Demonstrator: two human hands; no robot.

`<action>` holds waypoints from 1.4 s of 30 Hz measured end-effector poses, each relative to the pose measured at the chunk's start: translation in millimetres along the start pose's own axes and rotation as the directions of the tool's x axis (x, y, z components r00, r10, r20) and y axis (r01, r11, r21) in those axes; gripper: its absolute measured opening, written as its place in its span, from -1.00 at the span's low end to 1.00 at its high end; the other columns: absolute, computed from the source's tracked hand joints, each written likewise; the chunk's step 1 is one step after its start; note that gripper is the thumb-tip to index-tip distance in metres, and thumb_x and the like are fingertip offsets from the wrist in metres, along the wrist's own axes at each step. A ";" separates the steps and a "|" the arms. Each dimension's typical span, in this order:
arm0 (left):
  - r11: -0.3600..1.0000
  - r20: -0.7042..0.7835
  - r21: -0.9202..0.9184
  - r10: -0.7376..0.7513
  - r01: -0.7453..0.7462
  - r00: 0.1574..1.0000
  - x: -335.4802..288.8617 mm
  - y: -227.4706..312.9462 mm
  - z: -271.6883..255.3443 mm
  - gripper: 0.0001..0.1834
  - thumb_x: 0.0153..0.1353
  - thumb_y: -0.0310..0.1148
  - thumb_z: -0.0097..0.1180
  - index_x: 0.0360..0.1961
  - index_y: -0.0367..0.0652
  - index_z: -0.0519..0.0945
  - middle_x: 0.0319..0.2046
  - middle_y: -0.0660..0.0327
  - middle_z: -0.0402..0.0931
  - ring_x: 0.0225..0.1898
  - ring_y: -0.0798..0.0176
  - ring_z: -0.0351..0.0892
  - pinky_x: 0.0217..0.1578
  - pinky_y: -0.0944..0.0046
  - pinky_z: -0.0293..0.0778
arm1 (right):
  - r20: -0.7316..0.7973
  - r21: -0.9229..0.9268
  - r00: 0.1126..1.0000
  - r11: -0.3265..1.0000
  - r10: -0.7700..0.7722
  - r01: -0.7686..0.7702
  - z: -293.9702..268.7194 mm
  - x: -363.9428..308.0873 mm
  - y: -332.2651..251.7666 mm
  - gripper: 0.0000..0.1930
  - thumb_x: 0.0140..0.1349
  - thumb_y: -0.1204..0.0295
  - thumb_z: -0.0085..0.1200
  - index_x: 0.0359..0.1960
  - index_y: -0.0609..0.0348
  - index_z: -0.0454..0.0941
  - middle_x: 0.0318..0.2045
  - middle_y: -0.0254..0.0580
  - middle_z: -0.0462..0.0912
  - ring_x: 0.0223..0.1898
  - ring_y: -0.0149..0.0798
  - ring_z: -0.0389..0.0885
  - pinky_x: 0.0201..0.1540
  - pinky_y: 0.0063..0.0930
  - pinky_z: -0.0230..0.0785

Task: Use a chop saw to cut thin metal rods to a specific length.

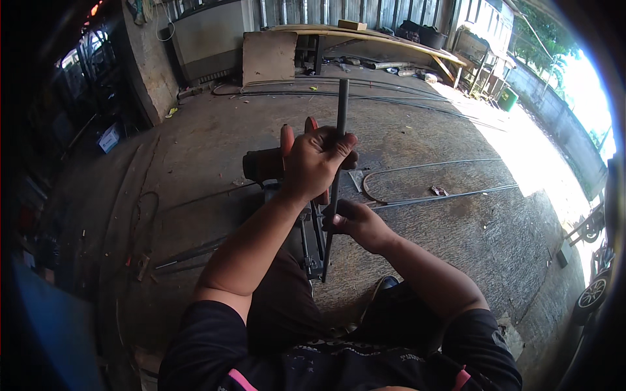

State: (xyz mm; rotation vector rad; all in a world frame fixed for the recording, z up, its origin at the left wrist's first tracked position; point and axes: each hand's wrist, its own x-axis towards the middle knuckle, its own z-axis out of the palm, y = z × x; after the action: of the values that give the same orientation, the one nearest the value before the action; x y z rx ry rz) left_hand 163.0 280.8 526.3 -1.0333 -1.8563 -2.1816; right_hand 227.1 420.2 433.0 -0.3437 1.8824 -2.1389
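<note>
A dark grey metal rod [343, 104] stands nearly upright before me, its lower end leaning slightly toward me. My left hand [316, 159] is closed around its upper half, thumb lying across it. Lower down, my right hand [362, 225] pinches the same rod between thumb and fingers. Behind my hands, on the floor, is a chop saw with a black motor [262, 165], a red handle [287, 139] and a red guard [312, 124]. My left hand and forearm hide much of it. Its metal base [305, 241] extends toward my legs, beside the rod's lower end.
Long thin rods [450, 194] lie on the concrete floor at right, some bent into a loop; more rods [391, 96] lie farther back. A wooden bench [378, 36] runs along the corrugated wall. A brown board [268, 60] leans at its left end. A wheel [592, 293] shows at far right.
</note>
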 end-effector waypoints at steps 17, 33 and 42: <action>0.728 0.214 -0.665 -0.029 0.167 0.976 0.9 -25.2 -40.8 0.17 0.03 0.55 -0.38 0.29 -0.39 0.07 -0.53 0.21 0.21 -0.41 0.31 0.24 -0.27 0.28 0.26 | 0.019 -0.115 1.000 0.993 0.000 0.002 24.9 22.4 16.2 -0.85 0.30 0.54 -0.08 -0.17 0.32 0.49 -0.34 -0.24 0.58 -0.28 -0.36 0.59 -0.10 -0.40 0.46; 0.743 0.266 -0.659 0.090 0.113 0.960 -0.5 -24.6 -40.3 0.35 -0.25 0.69 -0.34 0.38 -0.15 -0.18 0.16 -0.31 0.23 0.23 -0.20 0.24 0.24 -0.08 0.17 | -0.001 -0.091 0.999 0.995 -0.032 0.032 26.4 19.3 21.7 -0.80 0.08 0.55 0.19 -0.32 0.17 0.40 -0.44 -0.39 0.44 -0.35 -0.53 0.42 -0.28 -0.57 0.32; 0.751 0.317 -0.637 0.052 0.172 0.947 -1.4 -24.1 -23.7 0.36 -0.25 0.67 -0.26 0.38 -0.18 -0.17 0.17 -0.32 0.23 0.24 -0.23 0.21 0.26 -0.09 0.11 | -0.028 -0.249 0.997 0.967 -0.069 0.060 25.2 11.2 16.1 -0.73 0.01 0.50 0.26 -0.29 0.21 0.42 -0.42 -0.32 0.48 -0.33 -0.44 0.46 -0.24 -0.49 0.35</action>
State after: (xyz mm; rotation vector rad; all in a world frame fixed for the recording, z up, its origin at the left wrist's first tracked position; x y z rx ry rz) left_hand 142.4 265.0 504.6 -1.5269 -1.1854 -2.9587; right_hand 226.2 391.0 420.3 -0.4241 2.1947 -1.9626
